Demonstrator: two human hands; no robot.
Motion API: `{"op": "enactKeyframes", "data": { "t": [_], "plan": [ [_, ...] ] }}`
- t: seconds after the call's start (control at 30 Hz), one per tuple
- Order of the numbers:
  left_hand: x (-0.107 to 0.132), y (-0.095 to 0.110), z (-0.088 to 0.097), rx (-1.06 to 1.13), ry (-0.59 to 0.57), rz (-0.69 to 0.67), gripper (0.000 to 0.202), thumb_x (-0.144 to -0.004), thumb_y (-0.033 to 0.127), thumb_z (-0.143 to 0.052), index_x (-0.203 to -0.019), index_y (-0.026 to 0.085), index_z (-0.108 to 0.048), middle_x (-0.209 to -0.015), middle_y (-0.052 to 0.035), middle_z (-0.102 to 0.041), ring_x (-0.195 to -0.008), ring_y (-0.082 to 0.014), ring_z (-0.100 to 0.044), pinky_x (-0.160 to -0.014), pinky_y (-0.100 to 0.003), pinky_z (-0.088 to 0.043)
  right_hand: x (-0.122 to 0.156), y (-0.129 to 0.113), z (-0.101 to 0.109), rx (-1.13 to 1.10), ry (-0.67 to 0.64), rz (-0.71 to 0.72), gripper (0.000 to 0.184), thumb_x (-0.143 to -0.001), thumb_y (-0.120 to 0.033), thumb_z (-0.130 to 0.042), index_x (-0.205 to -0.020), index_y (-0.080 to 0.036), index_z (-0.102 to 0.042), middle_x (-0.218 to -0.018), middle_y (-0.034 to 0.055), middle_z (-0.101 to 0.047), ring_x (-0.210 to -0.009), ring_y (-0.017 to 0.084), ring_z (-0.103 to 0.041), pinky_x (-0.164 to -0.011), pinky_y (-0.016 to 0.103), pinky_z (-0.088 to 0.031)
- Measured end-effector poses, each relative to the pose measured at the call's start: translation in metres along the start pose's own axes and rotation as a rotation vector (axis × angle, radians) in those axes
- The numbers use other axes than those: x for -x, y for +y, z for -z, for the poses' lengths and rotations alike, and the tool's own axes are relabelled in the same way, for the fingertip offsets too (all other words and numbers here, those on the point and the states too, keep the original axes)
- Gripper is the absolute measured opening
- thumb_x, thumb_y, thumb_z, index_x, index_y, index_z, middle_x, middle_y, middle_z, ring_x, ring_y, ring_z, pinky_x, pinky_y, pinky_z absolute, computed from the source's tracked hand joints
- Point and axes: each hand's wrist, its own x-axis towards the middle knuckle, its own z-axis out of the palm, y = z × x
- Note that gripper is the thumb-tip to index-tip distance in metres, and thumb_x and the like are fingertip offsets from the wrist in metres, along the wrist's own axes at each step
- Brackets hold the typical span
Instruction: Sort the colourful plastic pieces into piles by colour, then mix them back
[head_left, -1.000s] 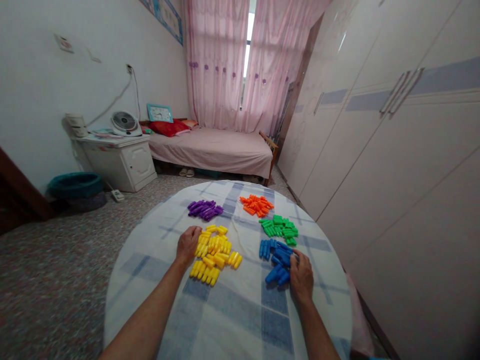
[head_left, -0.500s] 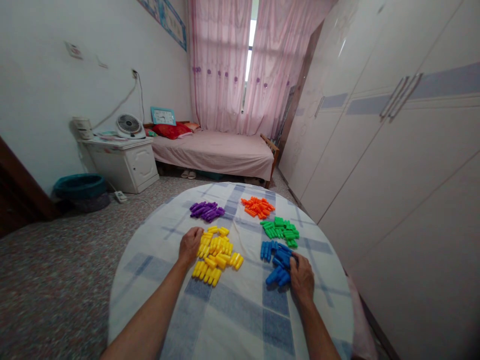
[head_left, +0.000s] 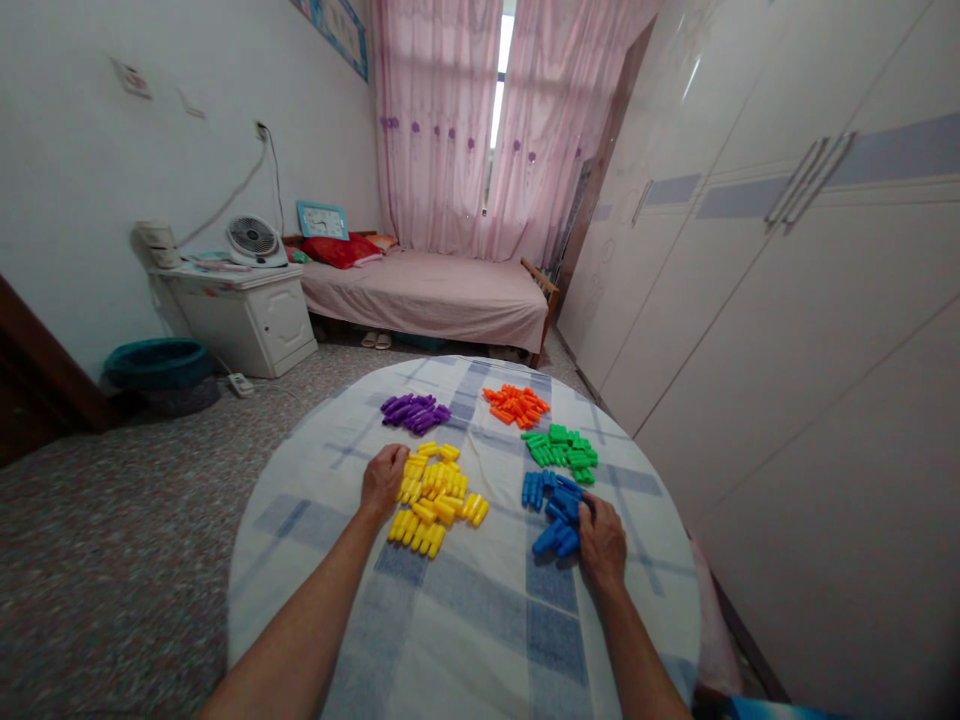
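My left hand (head_left: 385, 478) rests on the table at the left edge of a pile of yellow plastic pieces (head_left: 436, 500), shaped like short rounded rods, some joined side by side. Its fingers are curled in and partly hidden, so what they hold, if anything, does not show. At the right edge of a pile of blue plastic pieces (head_left: 556, 515) is my right hand (head_left: 602, 538), bent fingers touching the pile. Whether a piece sits in its grip is hidden. Beyond lie heaps of green pieces (head_left: 561, 447), orange pieces (head_left: 516, 405) and purple pieces (head_left: 415, 412).
A checked cloth covers the round table (head_left: 480, 640). Behind it stands a bed (head_left: 427, 290). On the left are a white cabinet (head_left: 277, 320) with a fan (head_left: 255, 240) and a bin (head_left: 161, 370). A tall wardrobe (head_left: 750, 330) lines the right side.
The view has shifted slightly, with the table and piles sitting a little higher in the picture. Both hands stay beside the same piles.
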Motion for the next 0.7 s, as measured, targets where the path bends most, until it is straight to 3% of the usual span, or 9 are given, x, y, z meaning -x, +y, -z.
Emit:
{"op": "enactKeyframes", "data": {
  "t": [0.2, 0.37, 0.43, 0.53, 0.7],
  "plan": [
    [-0.002, 0.001, 0.001, -0.016, -0.018, -0.001, 0.038, -0.085, 0.039, -0.033, -0.087, 0.016, -0.064, -0.086, -0.0058, -0.067, -0.079, -0.0165, -0.059, -0.071, -0.025, -0.043, -0.003, 0.005, -0.002, -0.078, 0.037, -0.004, 0.045, -0.084, -0.04, -0.031, -0.108, -0.015, -0.059, -0.108, 0.0131, -0.06, -0.102, 0.025, -0.052, -0.093, 0.038, -0.037],
    [0.009, 0.001, 0.014, -0.05, -0.049, -0.042, 0.043, -0.085, 0.037, -0.033, -0.104, 0.012, -0.062, -0.107, -0.0117, -0.064, -0.102, -0.0208, -0.058, -0.092, -0.031, -0.043, 0.003, -0.027, 0.011, -0.215, 0.223, 0.097, 0.045, -0.084, -0.042, -0.034, -0.109, -0.014, -0.057, -0.11, 0.0132, -0.058, -0.105, 0.025, -0.051, -0.093, 0.041, -0.038],
    [0.023, 0.0, 0.024, -0.139, -0.046, -0.087, 0.046, -0.085, 0.04, -0.034, -0.112, 0.012, -0.059, -0.114, -0.0131, -0.061, -0.109, -0.023, -0.054, -0.098, -0.035, -0.04, 0.012, -0.05, 0.013, -0.282, 0.119, 0.123, 0.044, -0.086, -0.043, -0.036, -0.116, -0.016, -0.054, -0.112, 0.011, -0.057, -0.097, 0.022, -0.055, -0.088, 0.038, -0.042],
    [0.045, 0.0, 0.04, -0.324, -0.081, -0.101, 0.053, -0.085, 0.048, -0.037, -0.122, 0.014, -0.052, -0.117, -0.0129, -0.057, -0.109, -0.0244, -0.054, -0.094, -0.037, -0.042, 0.027, -0.085, 0.006, -0.292, -0.181, 0.123, 0.045, -0.085, -0.044, -0.042, -0.118, -0.016, -0.054, -0.113, 0.0106, -0.058, -0.085, 0.019, -0.059, -0.084, 0.036, -0.045],
    [0.059, 0.014, 0.049, -0.483, -0.198, -0.035, 0.062, -0.086, 0.057, -0.035, -0.131, 0.016, -0.043, -0.11, -0.0116, -0.055, -0.099, -0.0238, -0.057, -0.085, -0.034, -0.044, 0.044, -0.128, -0.018, -0.078, -0.389, 0.148, 0.051, -0.088, -0.044, -0.039, -0.13, -0.015, -0.046, -0.124, 0.0146, -0.053, -0.106, 0.024, -0.056, -0.091, 0.036, -0.042]
  ]
}}
